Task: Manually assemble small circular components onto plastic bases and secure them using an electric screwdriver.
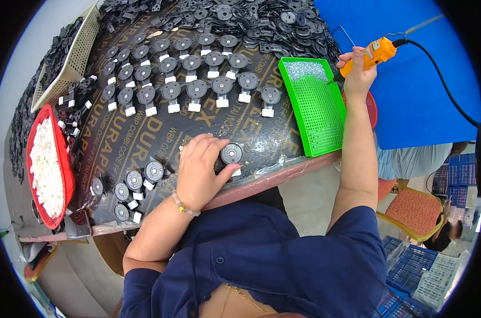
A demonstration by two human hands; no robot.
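Observation:
My left hand [200, 167] rests on the table near its front edge, fingers and thumb curled round a black round plastic part [231, 153] with a white block at its lower end. My right hand [359, 71] is raised at the right, wrapped round an orange electric screwdriver [375, 53] with a black cable. The screwdriver's tip points left and down at the right side of a green perforated tray [319, 119]. Small silvery screws [305, 70] are heaped at the tray's far end. Whether a screw sits on the tip is too small to tell.
Rows of similar round parts [191, 63] lie beyond my left hand; several more [134, 180] lie left of it. Black parts [288, 21] are piled at the back. A red basket of white pieces [70, 177] and a beige basket [73, 61] stand left. Another person [418, 161] is at the right.

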